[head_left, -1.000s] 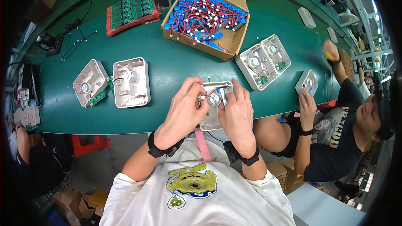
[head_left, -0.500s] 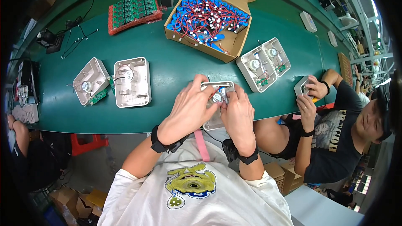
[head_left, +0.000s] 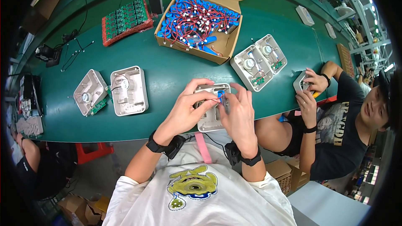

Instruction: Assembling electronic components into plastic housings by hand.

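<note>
On the bench edge in front of me lies an open white plastic housing, hollow side up. A blue battery with red wires sits in its upper right part. My left hand reaches over the left wall, thumb and index finger closed on the red wires. My right hand is closed around the right wall, its thumb inside by the battery; its fingertips are partly hidden. Both hands cover much of the housing's inside.
A cardboard box of wired blue batteries stands ahead. Open housings with speakers lie left and right. Green circuit boards rest on red wrap at far left. On the right, a co-worker's hands hold another housing.
My left fingers have shifted from over the round speaker onto the red wires. The blue battery shows more clearly. My view has turned slightly.
</note>
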